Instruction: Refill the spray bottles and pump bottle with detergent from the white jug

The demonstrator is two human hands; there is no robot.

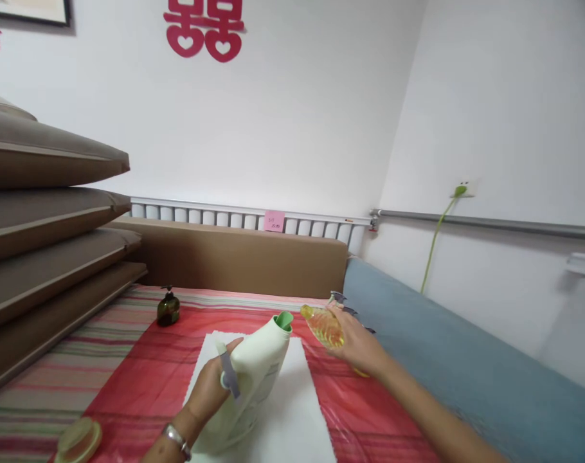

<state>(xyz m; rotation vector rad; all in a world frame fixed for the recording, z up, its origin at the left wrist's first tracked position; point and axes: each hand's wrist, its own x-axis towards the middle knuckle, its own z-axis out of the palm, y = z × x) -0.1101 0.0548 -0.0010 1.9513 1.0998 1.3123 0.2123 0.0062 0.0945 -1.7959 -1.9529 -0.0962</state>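
Right hand (356,341), fingers wrapped round yellow bottle (327,326), has it just right of the pale jug (260,360), axis slanting, neck toward the jug's green mouth (285,319), not touching; left hand (214,381) clamped on jug, tilted right over white cloth (299,402)

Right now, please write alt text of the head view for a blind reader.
A person's left hand holds a tilted pale jug, and the right hand holds a see-through yellow bottle, its neck pointing toward the jug's green spout. A white sheet lies below.
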